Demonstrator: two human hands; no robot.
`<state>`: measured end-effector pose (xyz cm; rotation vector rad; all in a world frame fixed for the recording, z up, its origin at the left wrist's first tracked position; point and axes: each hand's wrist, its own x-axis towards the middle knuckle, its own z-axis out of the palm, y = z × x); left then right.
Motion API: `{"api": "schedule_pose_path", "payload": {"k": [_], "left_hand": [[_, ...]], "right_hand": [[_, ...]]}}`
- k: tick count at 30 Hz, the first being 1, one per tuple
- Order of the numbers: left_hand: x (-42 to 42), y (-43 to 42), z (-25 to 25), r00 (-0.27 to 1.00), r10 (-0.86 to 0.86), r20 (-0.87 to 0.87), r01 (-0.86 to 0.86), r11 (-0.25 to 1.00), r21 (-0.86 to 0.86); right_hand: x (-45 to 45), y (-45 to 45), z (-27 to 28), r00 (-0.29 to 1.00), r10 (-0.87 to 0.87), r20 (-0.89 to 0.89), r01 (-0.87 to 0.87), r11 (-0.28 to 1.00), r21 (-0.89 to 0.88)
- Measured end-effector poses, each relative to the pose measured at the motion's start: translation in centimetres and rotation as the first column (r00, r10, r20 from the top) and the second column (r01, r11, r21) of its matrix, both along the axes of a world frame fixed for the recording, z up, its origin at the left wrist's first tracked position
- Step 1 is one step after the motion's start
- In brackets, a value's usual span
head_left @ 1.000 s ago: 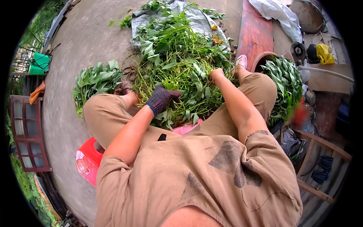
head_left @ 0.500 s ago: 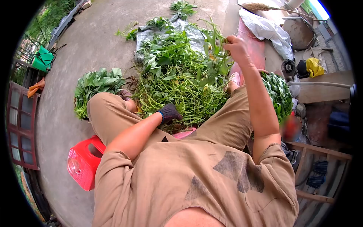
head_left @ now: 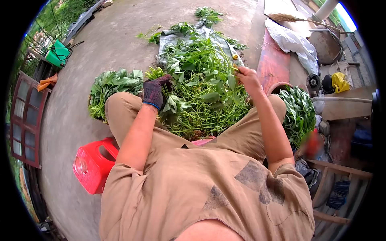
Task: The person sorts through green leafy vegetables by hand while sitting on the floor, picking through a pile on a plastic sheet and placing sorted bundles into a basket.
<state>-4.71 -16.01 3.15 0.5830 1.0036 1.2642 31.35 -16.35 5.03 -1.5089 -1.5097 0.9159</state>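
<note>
A heap of leafy green stems (head_left: 205, 112) lies between my bent legs, spreading over a grey plastic sheet (head_left: 169, 39). My left hand (head_left: 154, 93), in a dark knitted glove, is closed around a small bunch of leafy green stems (head_left: 154, 73). Its cut-looking ends stick up above the fist, and leaves hang out below. Over the heap's right side, my bare right hand (head_left: 249, 81) pinches a leafy stem (head_left: 232, 83) that trails down toward the pile. A yellowed leaf (head_left: 235, 57) shows just above those fingers.
Stacked greens (head_left: 116, 86) lie outside my left knee, and another pile of greens (head_left: 298, 114) stands by my right knee. A red plastic jug (head_left: 90, 172) rests at my left hip. Farther off are a straw broom (head_left: 283, 17), a white sack (head_left: 291, 38) and a green container (head_left: 58, 54).
My left hand has risen from low on the heap to its upper left and now holds a bunch of stems. My right hand has come down, lowering its greens. The view has shifted slightly.
</note>
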Motion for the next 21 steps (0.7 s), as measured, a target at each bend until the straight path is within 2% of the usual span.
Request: {"api": "schedule_pose_path", "payload": {"k": [3, 4, 7, 8, 10, 11, 12, 14, 16, 20, 21], "left_hand": [[-0.5, 0.3, 0.4, 0.994, -0.009, 0.108, 0.005, 0.999, 0.037], [-0.1, 0.2, 0.3, 0.986, -0.056, 0.158, 0.054, 0.998, 0.023], [2.4, -1.0, 0.8, 0.956, -0.257, 0.140, 0.238, 0.961, 0.139], [3.2, -1.3, 0.5, 0.941, -0.304, 0.151, 0.288, 0.950, 0.117], [4.5, -1.3, -0.4, 0.901, -0.379, 0.214, 0.374, 0.925, 0.064], [4.8, -1.3, -0.7, 0.896, -0.390, 0.213, 0.392, 0.919, 0.032], [5.5, -1.9, 0.8, 0.894, -0.346, 0.285, 0.355, 0.935, 0.022], [5.8, -2.0, 1.3, 0.849, -0.423, 0.316, 0.426, 0.903, 0.066], [6.5, -2.4, 2.0, 0.867, -0.427, 0.258, 0.432, 0.901, 0.041], [7.4, -2.7, 2.3, 0.887, -0.448, 0.109, 0.448, 0.894, 0.020], [7.5, -2.8, 2.8, 0.882, -0.462, 0.086, 0.460, 0.887, 0.044]], "right_hand": [[-2.6, -3.8, 0.7, 0.995, 0.049, -0.087, -0.053, 0.997, -0.054], [-3.1, -4.2, -0.2, 0.990, 0.053, -0.134, -0.061, 0.996, -0.060], [-4.9, -5.9, -1.0, 0.986, 0.088, -0.143, -0.093, 0.995, -0.031], [-5.4, -6.4, -0.7, 0.992, 0.100, -0.074, -0.104, 0.993, -0.052], [-6.4, -6.8, -1.7, 0.980, 0.100, -0.170, -0.110, 0.993, -0.052], [-6.8, -7.0, -2.0, 0.982, 0.117, -0.146, -0.126, 0.991, -0.048], [-7.3, -7.3, -2.2, 0.983, 0.135, -0.122, -0.141, 0.989, -0.045], [-8.0, -7.5, -2.6, 0.983, 0.151, -0.102, -0.157, 0.986, -0.054], [-8.4, -7.7, -3.3, 0.983, 0.147, -0.109, -0.156, 0.984, -0.081], [-8.6, -7.6, -4.0, 0.973, 0.099, 0.210, -0.113, 0.992, 0.058], [-8.8, -7.6, -3.7, 0.972, 0.075, 0.223, -0.087, 0.995, 0.044]]}}
